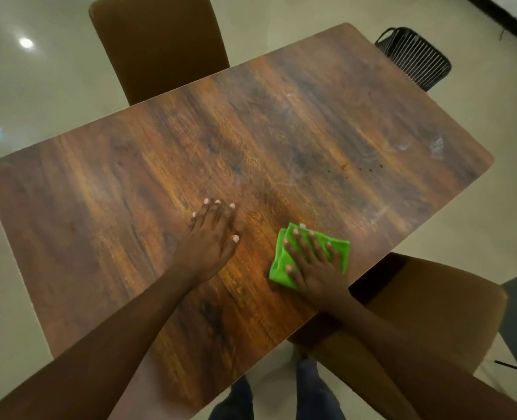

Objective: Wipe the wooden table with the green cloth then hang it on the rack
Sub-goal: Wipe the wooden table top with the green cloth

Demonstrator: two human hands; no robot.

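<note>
The wooden table fills most of the view, with faint smears and a few dark spots toward its right end. A folded green cloth lies on the table near the front right edge. My right hand presses flat on top of the cloth, fingers spread. My left hand rests flat on the bare wood to the left of the cloth, fingers apart, holding nothing. A black wire rack stands on the floor beyond the table's far right corner.
A brown chair stands at the table's far side. Another brown chair is at the near right, partly under my right arm. The floor is glossy pale tile. My feet show below the table's front edge.
</note>
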